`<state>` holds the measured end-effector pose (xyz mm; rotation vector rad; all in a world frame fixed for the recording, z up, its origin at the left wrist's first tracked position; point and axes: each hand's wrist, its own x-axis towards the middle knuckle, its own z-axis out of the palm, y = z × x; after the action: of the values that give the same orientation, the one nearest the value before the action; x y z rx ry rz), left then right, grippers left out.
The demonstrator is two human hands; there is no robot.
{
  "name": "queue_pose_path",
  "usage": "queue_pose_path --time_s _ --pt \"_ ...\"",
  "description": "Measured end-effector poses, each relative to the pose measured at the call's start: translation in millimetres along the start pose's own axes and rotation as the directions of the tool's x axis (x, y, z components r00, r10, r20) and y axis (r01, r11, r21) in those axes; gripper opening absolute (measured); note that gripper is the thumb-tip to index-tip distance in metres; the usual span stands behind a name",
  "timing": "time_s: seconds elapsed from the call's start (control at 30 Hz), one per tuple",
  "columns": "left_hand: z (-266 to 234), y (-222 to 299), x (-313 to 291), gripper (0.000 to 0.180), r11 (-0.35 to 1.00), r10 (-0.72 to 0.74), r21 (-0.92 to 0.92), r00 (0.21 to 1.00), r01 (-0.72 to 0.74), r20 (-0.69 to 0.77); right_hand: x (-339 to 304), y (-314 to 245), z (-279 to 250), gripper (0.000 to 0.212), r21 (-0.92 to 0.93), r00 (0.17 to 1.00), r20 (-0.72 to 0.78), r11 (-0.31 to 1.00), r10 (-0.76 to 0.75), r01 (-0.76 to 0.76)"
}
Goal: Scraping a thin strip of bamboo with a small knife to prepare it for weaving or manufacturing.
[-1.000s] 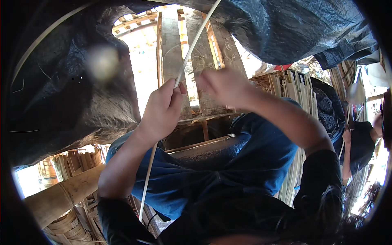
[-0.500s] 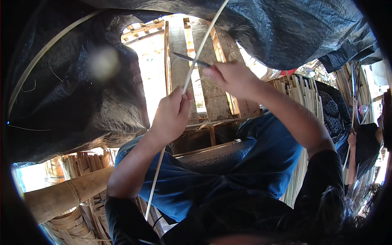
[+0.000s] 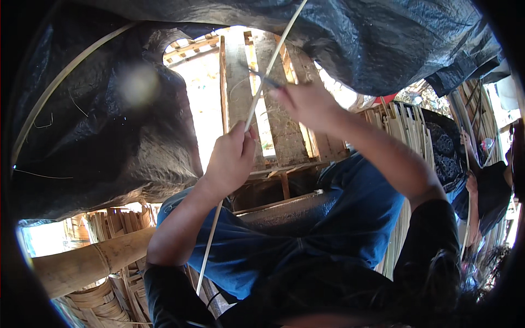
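Below, black plastic flanks gapped planks beyond the pale strip.

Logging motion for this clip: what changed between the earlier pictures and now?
The right hand has moved up along the strip, away from the left hand; its knife, not distinguishable at first, now visibly crosses the strip. The left hand still grips the strip.
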<state>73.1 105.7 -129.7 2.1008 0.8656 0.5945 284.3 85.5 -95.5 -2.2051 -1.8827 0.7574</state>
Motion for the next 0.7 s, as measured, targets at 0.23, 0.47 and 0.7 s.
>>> queue_pose_path --time_s 0.23,0.47,0.7 --pt "-5.5 8.3 0.4 0.007 0.997 -0.069 0.026 0.995 0.068 0.074 1.1 23.2 14.0 0.041 -0.198 0.935 -0.274 0.965 -0.224 0.173" --pt "-3.7 2.1 -6.3 0.005 1.000 0.009 0.008 0.999 -0.010 0.042 11.3 30.2 10.7 0.052 -0.248 0.967 -0.206 0.964 -0.149 0.095" --pt "1.0 1.5 -10.2 0.004 0.999 -0.026 0.039 0.996 0.023 0.080 24.4 50.9 -2.3 0.051 -0.231 0.947 -0.253 0.963 -0.197 0.138"
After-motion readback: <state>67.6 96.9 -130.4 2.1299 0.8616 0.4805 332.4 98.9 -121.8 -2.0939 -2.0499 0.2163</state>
